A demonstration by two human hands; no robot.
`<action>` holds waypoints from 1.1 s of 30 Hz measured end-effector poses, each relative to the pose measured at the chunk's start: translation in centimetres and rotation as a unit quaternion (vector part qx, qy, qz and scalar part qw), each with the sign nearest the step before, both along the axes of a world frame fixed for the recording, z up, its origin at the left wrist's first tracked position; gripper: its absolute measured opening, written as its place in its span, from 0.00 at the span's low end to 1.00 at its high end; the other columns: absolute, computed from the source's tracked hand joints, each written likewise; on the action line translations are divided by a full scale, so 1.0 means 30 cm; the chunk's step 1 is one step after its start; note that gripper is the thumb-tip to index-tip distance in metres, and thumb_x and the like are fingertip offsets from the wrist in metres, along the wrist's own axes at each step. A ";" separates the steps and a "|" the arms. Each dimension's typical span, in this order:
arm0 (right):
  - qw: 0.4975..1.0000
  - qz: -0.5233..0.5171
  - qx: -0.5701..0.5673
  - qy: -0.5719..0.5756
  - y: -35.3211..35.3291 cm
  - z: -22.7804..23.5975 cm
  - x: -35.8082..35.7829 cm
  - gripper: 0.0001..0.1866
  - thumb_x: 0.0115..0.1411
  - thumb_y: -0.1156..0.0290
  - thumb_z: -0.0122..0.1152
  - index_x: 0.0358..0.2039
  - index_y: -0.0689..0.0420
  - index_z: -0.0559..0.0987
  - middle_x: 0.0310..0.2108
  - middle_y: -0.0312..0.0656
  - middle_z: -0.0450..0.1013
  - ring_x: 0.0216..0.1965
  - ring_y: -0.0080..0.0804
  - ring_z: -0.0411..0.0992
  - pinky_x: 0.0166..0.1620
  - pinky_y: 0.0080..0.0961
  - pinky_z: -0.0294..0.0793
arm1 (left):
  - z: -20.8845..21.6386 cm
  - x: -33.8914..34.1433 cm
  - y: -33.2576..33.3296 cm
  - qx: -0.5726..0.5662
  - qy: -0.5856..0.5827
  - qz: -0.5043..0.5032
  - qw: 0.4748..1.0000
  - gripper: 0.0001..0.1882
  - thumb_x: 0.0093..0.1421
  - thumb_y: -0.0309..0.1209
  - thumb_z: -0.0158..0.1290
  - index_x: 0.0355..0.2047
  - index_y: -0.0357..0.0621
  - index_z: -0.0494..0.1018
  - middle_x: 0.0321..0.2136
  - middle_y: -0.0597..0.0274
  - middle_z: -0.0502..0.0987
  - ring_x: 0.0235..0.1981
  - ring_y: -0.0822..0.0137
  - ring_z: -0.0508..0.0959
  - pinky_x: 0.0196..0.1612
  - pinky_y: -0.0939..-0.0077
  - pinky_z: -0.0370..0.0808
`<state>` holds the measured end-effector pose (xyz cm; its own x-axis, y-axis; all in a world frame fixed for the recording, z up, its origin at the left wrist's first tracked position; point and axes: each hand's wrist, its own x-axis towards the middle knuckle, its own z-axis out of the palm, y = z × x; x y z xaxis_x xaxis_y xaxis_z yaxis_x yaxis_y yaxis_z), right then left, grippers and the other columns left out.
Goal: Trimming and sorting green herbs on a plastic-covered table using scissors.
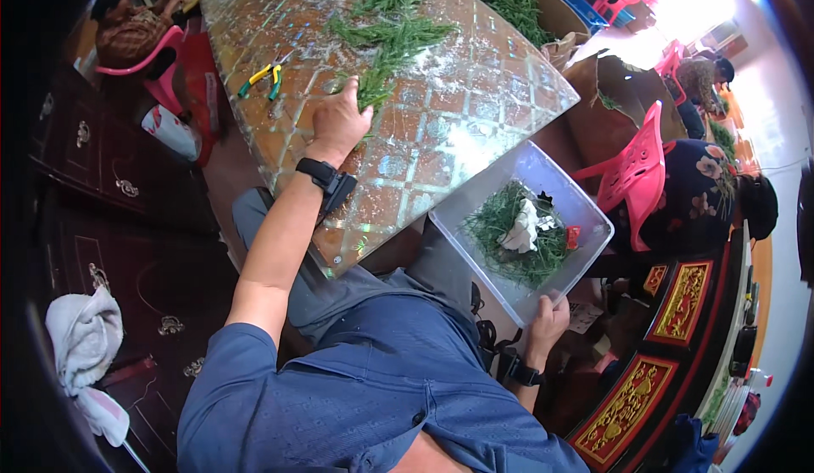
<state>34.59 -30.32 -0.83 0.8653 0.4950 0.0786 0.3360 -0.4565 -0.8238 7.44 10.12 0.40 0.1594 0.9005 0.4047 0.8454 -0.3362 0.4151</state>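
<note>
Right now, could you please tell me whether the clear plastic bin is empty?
Partly filled, not empty: green sprigs and a crumpled white scrap lie low inside the bin.

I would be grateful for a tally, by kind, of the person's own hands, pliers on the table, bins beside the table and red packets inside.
Bare hands: 2 (left hand, right hand)
Pliers with yellow-and-green handles: 1
Translucent rectangular plastic bin: 1
Small red packet: 1
Total: 5
</note>
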 end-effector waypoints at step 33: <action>0.995 0.042 0.040 0.079 -0.014 -0.033 -0.008 0.09 0.59 0.72 0.54 0.36 0.65 0.75 0.27 0.38 0.72 0.30 0.25 0.68 0.36 0.25 0.70 | -0.030 0.547 -0.236 -0.040 0.022 -0.340 0.939 0.23 0.54 0.32 0.58 0.52 0.52 0.72 0.25 0.49 0.79 0.28 0.51 0.82 0.31 0.53 0.77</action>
<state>34.35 -30.72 -1.82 0.8253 0.5645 -0.0134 0.2338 -0.3632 -0.9019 23.85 3.05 -0.50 0.7238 0.6115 0.3195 0.4636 -0.7740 0.4312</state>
